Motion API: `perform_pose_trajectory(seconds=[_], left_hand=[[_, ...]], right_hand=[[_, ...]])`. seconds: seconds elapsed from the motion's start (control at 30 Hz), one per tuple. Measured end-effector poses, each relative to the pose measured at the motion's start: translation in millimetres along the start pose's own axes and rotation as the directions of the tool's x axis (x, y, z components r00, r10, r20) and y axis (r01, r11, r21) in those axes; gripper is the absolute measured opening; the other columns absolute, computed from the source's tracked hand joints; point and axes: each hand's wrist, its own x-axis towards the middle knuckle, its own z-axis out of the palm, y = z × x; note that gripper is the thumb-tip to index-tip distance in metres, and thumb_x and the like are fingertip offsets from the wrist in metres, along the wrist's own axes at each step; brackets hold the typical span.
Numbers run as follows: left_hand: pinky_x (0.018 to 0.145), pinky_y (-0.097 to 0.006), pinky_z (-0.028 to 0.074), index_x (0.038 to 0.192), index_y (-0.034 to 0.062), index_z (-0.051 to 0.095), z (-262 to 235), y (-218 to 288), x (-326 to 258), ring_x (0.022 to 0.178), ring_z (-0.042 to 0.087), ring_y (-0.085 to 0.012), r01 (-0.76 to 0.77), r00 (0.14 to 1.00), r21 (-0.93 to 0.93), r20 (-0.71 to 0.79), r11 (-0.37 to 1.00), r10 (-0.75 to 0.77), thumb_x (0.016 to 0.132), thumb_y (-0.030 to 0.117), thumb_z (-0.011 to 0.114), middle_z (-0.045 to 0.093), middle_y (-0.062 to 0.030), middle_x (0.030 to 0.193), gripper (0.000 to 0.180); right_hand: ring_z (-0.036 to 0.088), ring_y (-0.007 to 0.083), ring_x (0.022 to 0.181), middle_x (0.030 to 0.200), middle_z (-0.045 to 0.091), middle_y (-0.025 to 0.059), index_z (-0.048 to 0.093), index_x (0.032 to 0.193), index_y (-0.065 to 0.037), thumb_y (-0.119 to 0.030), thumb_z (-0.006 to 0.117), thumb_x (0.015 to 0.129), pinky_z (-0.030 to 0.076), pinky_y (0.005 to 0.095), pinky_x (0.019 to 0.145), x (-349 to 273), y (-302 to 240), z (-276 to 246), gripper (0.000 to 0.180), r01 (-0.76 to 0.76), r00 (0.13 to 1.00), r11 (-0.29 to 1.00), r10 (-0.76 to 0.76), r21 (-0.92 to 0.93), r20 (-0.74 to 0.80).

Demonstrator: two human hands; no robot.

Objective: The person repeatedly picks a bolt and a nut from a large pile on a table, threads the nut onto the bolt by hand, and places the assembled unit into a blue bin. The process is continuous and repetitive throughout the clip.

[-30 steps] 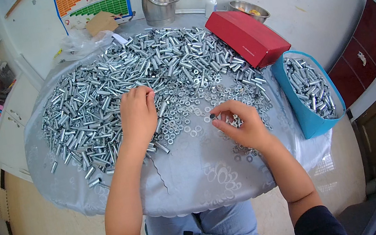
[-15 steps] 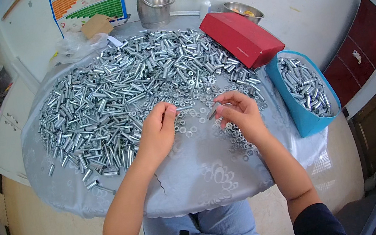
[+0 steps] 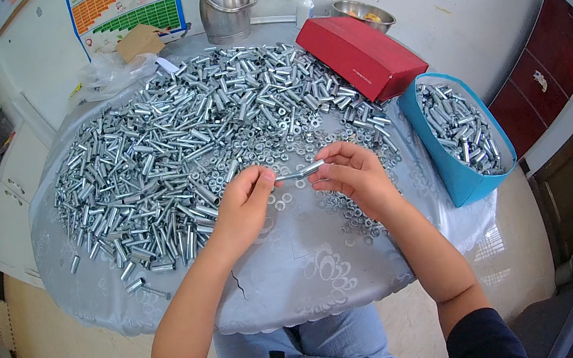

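— Head view: what are the two hands doing?

— They meet over the front of the round table (image 3: pixel 315 277), which is covered with a pale grey patterned cloth. The left hand (image 3: pixel 242 203) and the right hand (image 3: pixel 352 173) hold one small metal bolt (image 3: pixel 300 172) between them, lying roughly level just above the cloth. The left fingertips pinch its left end; the right thumb and fingers close around its right end.

— Is anything threaded on it?

— Possibly a nut or washer at the left end, but the piece is too small here to be sure.

— And around the hands?

— A large heap of silvery sleeves and bolts (image 3: pixel 173 151) spreads across the left and far parts of the table, with a scatter of small nuts and washers (image 3: pixel 281 139) just beyond the hands and more under the right wrist. To the right, a blue bin (image 3: pixel 459 180) holds more metal parts. A red box (image 3: pixel 357 55) lies beyond it. At the far edge stand a steel lidded pot (image 3: pixel 225 4), a metal bowl (image 3: pixel 359 15) and a spray bottle (image 3: pixel 305 6).
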Motion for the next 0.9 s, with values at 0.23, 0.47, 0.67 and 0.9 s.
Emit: perform_pose_trajectory(seconds=[0.23, 0.47, 0.67, 0.9], left_hand=[[0.053, -0.018, 0.031, 0.086, 0.0045, 0.058, -2, 2, -1, 0.059, 0.037, -0.0029, 0.034, 0.998, -0.003, -0.047, 0.999, -0.034, 0.092, 0.025, 0.046, 0.045, 0.006, 0.065, 0.025], [0.057, -0.02, 0.037, 0.092, 0.0028, 0.058, 0, -4, -1, 0.062, 0.044, -0.0055, 0.041, 0.998, -0.094, 0.051, 0.995, -0.037, 0.091, 0.022, 0.049, 0.055, 0.0013, 0.074, 0.021], [0.067, -0.025, 0.049, 0.109, 0.001, 0.054, 5, 12, -5, 0.079, 0.062, -0.0147, 0.203, 0.971, -0.333, 0.19, 0.921, -0.145, 0.089, 0.026, 0.053, 0.063, -0.0096, 0.088, 0.032], [0.059, -0.024, 0.051, 0.104, 0.0014, 0.054, 3, 14, -8, 0.069, 0.062, -0.0149, 0.29, 0.936, -0.32, 0.29, 0.902, -0.198, 0.088, 0.031, 0.054, 0.063, -0.0095, 0.082, 0.034]], right_hand=[[0.062, 0.0214, 0.086, 0.09, 0.059, 0.0116, 0.051, 0.1, 0.003, 0.001, 0.054, 0.082, 0.053, 0.0295, 0.077, 1, -3, -5, 0.019, -0.017, 0.999, 0.996, 0.019, 0.087, -0.028], [0.062, 0.0204, 0.087, 0.094, 0.059, 0.0113, 0.053, 0.1, 0.003, -0.002, 0.057, 0.082, 0.052, 0.029, 0.077, 1, 1, -1, 0.019, -0.035, 0.999, 0.999, 0.034, 0.01, 0.029], [0.062, 0.0177, 0.085, 0.095, 0.061, 0.0103, 0.056, 0.099, 0.002, -0.002, 0.063, 0.079, 0.052, 0.0283, 0.076, 1, 6, -3, 0.022, -0.002, 0.997, 0.997, 0.008, -0.076, 0.079], [0.061, 0.0128, 0.074, 0.087, 0.064, 0.0085, 0.06, 0.091, 0.001, -0.003, 0.066, 0.076, 0.05, 0.0241, 0.064, -3, -2, -1, 0.017, -0.056, 0.978, 0.98, 0.092, -0.19, 0.188]])
